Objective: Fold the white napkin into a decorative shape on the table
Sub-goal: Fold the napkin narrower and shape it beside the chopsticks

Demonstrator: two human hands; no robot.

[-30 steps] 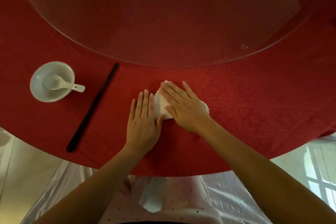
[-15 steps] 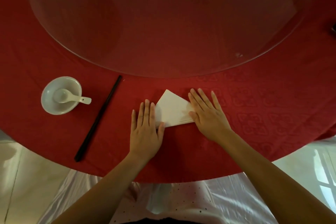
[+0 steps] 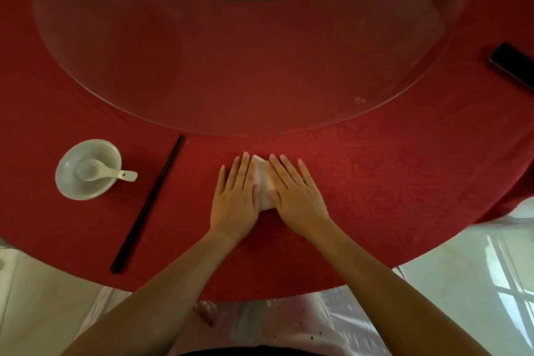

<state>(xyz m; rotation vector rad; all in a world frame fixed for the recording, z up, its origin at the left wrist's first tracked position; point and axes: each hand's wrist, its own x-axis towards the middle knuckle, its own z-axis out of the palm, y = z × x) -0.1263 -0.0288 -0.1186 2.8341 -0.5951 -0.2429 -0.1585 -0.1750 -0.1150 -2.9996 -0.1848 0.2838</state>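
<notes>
the napkin (image 3: 263, 182) lies on the red worktop (image 3: 375, 170), mostly hidden between the left hand (image 3: 235, 196) and right hand (image 3: 294, 193), both spread flat and pressing it, gripping nothing. if either palm slides on the smooth cloth, the layers could shift and the crease set crooked.

Half a second ago the right hand (image 3: 297, 196) lay off to the right of the white napkin (image 3: 263, 185), leaving its triangle bare. Now it has slid left onto the napkin, beside the left hand (image 3: 235, 196), which has also shifted onto it; only a narrow white strip shows between them.
</notes>
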